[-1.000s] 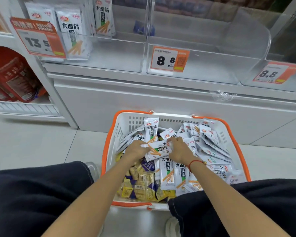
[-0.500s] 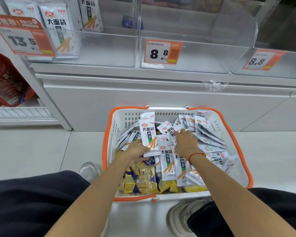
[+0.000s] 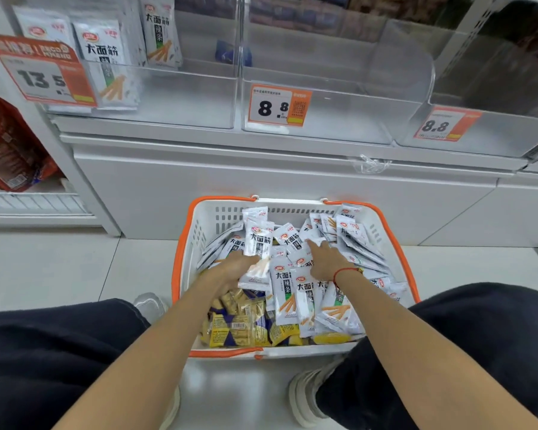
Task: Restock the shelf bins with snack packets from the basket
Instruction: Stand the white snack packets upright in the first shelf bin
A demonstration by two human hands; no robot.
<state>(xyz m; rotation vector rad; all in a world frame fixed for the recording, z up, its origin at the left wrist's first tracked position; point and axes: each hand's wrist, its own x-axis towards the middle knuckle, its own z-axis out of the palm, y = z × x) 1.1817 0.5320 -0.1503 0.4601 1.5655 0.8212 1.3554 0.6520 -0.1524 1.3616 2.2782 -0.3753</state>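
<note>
A pale tiled floor runs up to a white shelf base, and on the floor just in front of it sits a white basket with an orange rim, between the person's dark-trousered knees. The basket is heaped with white snack packets; yellow and purple packs lie in its near left corner. The left hand has its fingers curled round a small bunch of white packets that stands upright above the heap. The right hand, a red cord at its wrist, lies on the heap with fingers stretched forward and gripping nothing, the fingertips touching packets near the middle. Above the base stand clear shelf bins: the left bin holds a few upright white packets at its left end and carries a red 13.5 tag; the middle bin bears an orange 8.8 tag; a right bin has another 8.8 tag. Far left, red bags sit on a lower shelf.
</note>
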